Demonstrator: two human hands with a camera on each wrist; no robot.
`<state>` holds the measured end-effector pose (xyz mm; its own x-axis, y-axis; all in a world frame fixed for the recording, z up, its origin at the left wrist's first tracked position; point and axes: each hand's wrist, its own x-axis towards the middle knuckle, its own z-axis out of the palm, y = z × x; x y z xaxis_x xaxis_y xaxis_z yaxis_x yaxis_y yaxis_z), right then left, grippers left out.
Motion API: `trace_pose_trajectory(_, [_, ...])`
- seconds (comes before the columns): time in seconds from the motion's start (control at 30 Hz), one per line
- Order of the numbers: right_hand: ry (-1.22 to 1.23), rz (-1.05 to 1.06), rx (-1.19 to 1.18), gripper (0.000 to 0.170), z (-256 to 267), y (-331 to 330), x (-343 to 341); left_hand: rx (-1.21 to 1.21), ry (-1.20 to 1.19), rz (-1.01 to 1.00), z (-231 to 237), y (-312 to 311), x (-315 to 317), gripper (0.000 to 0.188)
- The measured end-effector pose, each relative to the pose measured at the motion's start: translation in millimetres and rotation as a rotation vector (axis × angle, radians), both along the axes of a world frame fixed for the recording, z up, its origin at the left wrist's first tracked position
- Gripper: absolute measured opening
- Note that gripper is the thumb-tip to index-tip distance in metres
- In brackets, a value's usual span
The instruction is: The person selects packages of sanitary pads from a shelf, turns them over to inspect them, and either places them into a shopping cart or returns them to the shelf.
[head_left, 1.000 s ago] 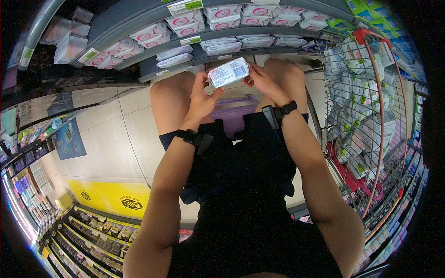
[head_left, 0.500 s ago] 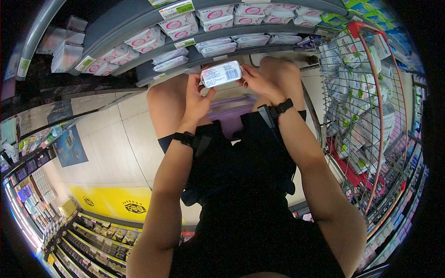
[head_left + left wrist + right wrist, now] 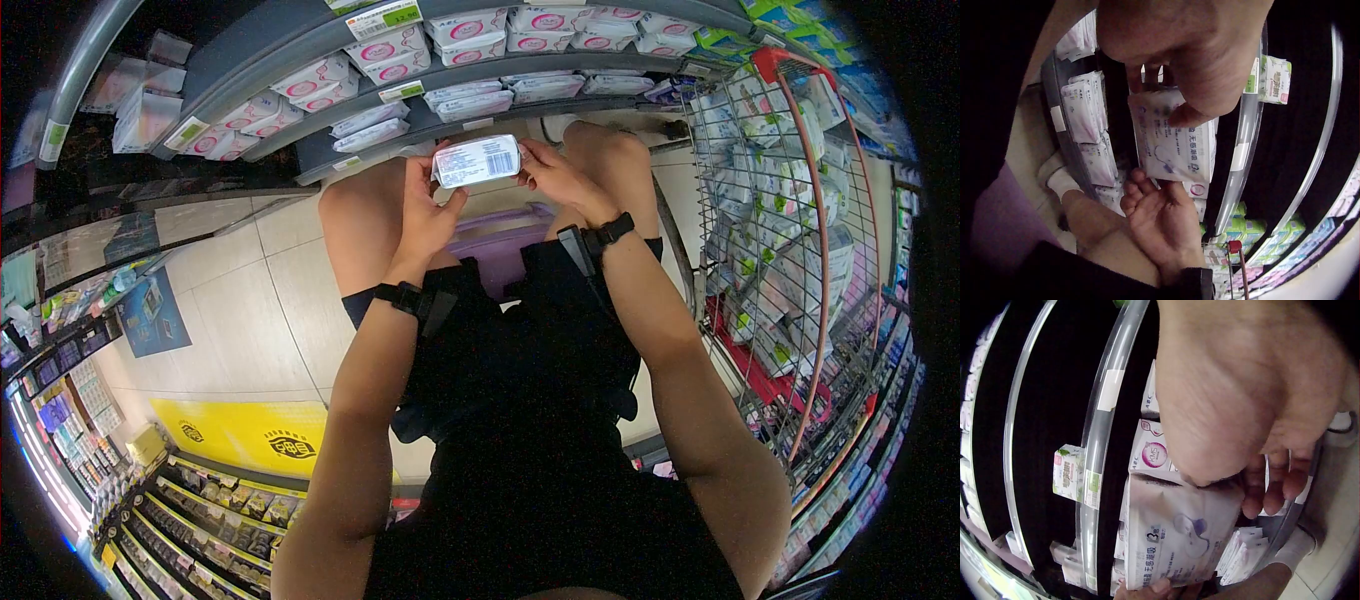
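Both hands hold a white pack of sanitary pads [image 3: 477, 162] between them, above the gap between the person's knees. Its narrow side, printed with small text and a barcode, faces up toward the head. My left hand [image 3: 428, 215] grips one end, its thumb on the near edge and the fingers behind. At the opposite end, my right hand [image 3: 567, 182] pinches the pack with thumb and fingertips. The left wrist view shows the pack's broad front [image 3: 1169, 140] with Chinese lettering and a pad picture, the left thumb lying across it.
Shelves ahead carry rows of similar white-and-pink packs [image 3: 387, 52], with flatter packs [image 3: 470, 100] lower down. A wire shopping cart [image 3: 822, 230] full of packs stands on the right. Between the legs is a purple stool [image 3: 495, 255]. A yellow floor panel [image 3: 240, 430] lies behind on the left.
Over the first half second the pack turned slightly from a tilt to nearly level and shifted left in the head view. Since then hands and pack have stayed almost still.
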<state>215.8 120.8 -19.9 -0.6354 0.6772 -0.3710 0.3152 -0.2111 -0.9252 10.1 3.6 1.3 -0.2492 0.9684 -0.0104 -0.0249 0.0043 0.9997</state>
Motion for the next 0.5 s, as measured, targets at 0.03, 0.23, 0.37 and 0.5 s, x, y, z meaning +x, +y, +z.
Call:
trace_pose_trajectory(0.03, [0.002, 0.006, -0.001, 0.042, -2, 1, 0, -0.002, 0.003, 0.000, 0, 0, 0, 0.046])
trace_pose_trajectory(0.23, [-0.009, 0.011, -0.010, 0.041, 1, -1, -1, -0.028, 0.021, 0.007, -2, -1, -2, 0.051])
trace_pose_trajectory(0.37, [-0.022, 0.022, 0.015, 0.041, 8, -3, -2, 0.030, 0.028, 0.022, -3, 2, -1, 0.067])
trace_pose_trajectory(0.5, [-0.009, 0.061, 0.032, 0.040, 5, -2, -3, 0.008, 0.059, 0.011, 2, 1, -2, 0.076])
